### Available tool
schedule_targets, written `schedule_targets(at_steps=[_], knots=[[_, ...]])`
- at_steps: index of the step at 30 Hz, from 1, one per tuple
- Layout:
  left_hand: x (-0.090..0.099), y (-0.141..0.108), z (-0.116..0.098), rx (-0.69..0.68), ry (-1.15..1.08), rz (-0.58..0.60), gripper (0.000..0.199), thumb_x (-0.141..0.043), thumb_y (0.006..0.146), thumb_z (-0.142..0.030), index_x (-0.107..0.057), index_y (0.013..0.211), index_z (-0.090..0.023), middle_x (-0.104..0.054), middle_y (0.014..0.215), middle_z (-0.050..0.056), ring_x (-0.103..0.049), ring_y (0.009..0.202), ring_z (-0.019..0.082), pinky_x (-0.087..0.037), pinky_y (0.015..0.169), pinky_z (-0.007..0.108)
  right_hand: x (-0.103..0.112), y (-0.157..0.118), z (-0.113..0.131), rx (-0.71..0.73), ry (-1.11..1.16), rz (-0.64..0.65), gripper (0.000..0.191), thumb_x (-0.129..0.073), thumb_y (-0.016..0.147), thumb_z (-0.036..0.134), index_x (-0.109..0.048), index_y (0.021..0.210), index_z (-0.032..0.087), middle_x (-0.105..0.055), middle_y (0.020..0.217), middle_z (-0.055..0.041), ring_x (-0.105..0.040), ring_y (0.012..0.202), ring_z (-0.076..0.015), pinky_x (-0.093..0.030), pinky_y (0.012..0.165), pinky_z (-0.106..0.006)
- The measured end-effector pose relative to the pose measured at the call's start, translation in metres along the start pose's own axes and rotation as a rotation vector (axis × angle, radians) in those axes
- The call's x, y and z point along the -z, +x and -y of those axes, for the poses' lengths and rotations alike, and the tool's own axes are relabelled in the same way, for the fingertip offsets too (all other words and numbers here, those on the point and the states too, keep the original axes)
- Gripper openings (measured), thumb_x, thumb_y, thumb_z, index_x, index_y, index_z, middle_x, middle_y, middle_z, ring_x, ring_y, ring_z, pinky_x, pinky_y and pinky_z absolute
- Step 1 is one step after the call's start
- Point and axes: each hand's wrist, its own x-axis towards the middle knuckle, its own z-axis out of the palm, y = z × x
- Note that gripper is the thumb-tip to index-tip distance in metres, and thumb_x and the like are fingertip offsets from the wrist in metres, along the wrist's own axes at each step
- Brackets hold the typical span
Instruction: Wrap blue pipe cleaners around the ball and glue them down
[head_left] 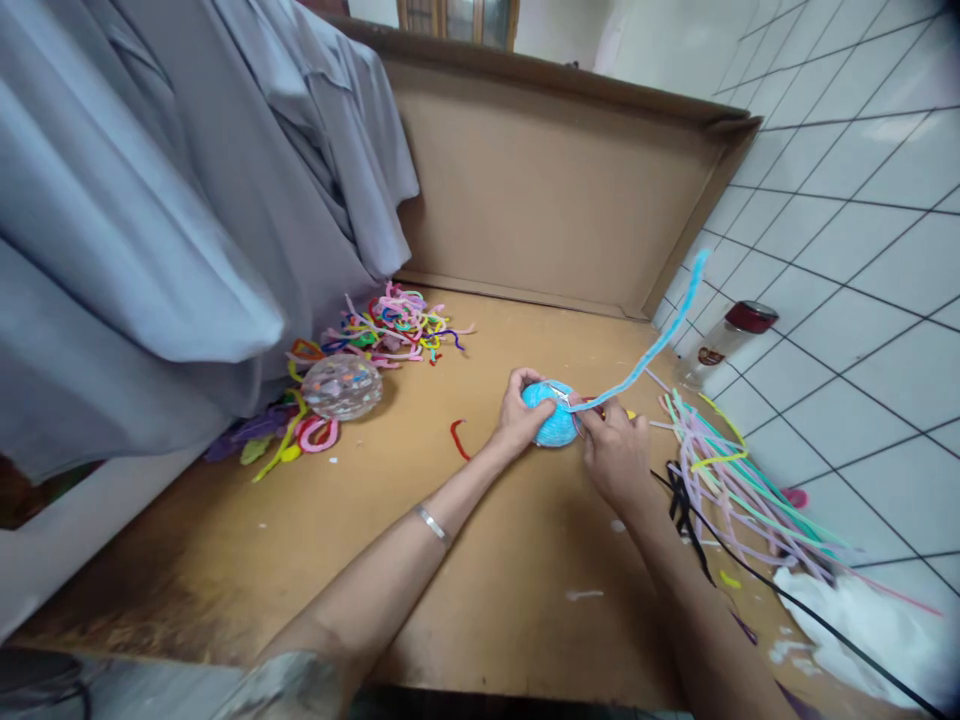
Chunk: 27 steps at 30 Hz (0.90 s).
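Left grip (517,412) holds blue ball (556,428); bottle label (709,356) unreadable.

It's fairly bright in here, the light soft and even over the tabletop (480,560), leaving only faint shadows below the fingers (600,430). A pale sheen catches the wall tiles (847,235), which stretch and soften rightward; the upper right corner darkens.

Clear bottle (721,344) w/ red lid (752,316) nr tiled wall (862,260); grey cloth (225,180) L, cardboard (540,180) bk.
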Motion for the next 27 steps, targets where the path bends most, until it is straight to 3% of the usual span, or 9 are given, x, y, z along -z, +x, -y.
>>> schedule_targets(at_steps=[8,12,18,23,27], knots=[[0.000,0.002,0.008,-0.028,0.025,-0.010,0.036,-0.061,0.062,-0.017,-0.047,0.095,-0.021,-0.055,0.100,0.003,-0.055,0.099,0.019,-0.043,0.093,0.033,-0.003,-0.001,-0.002,-0.229,0.119,-0.095,0.037,-0.037,0.095,0.022,-0.066,0.118,0.020,-0.066,0.100,-0.0123,-0.055,0.094,-0.0231,-0.027,0.073,-0.032],[0.000,0.001,0.006,-0.027,0.043,-0.017,0.035,-0.062,0.063,-0.018,-0.048,0.095,-0.021,-0.055,0.098,0.002,-0.055,0.097,0.018,-0.044,0.091,0.031,-0.007,-0.001,-0.009,-0.215,0.295,-0.073,0.038,-0.036,0.094,0.024,-0.067,0.117,0.022,-0.068,0.106,-0.0123,-0.056,0.105,-0.0263,-0.034,0.084,-0.038],[0.000,-0.002,-0.002,0.036,0.074,-0.015,0.030,-0.061,0.064,-0.022,-0.050,0.093,-0.022,-0.055,0.094,0.001,-0.054,0.089,0.016,-0.044,0.084,0.028,-0.018,0.002,-0.024,-0.245,0.674,-0.141,0.038,-0.044,0.089,0.032,-0.064,0.119,0.020,-0.063,0.103,-0.0114,-0.059,0.097,-0.0239,-0.044,0.088,-0.040],[0.000,-0.002,-0.005,0.052,0.046,-0.015,0.028,-0.060,0.062,-0.022,-0.051,0.088,-0.021,-0.056,0.092,0.000,-0.054,0.088,0.016,-0.044,0.083,0.028,-0.020,0.001,-0.030,-0.278,0.556,-0.103,0.054,-0.058,0.081,0.044,-0.057,0.128,0.017,-0.057,0.112,-0.0144,-0.055,0.106,-0.0295,-0.043,0.089,-0.046],[-0.001,-0.002,-0.007,0.066,0.043,-0.006,0.023,-0.060,0.062,-0.021,-0.051,0.083,-0.021,-0.056,0.089,0.000,-0.054,0.087,0.017,-0.044,0.084,0.030,-0.013,0.000,-0.026,-0.215,0.413,-0.114,0.051,-0.054,0.084,0.042,-0.055,0.130,0.019,-0.058,0.119,-0.0159,-0.053,0.112,-0.0326,-0.041,0.090,-0.048]])
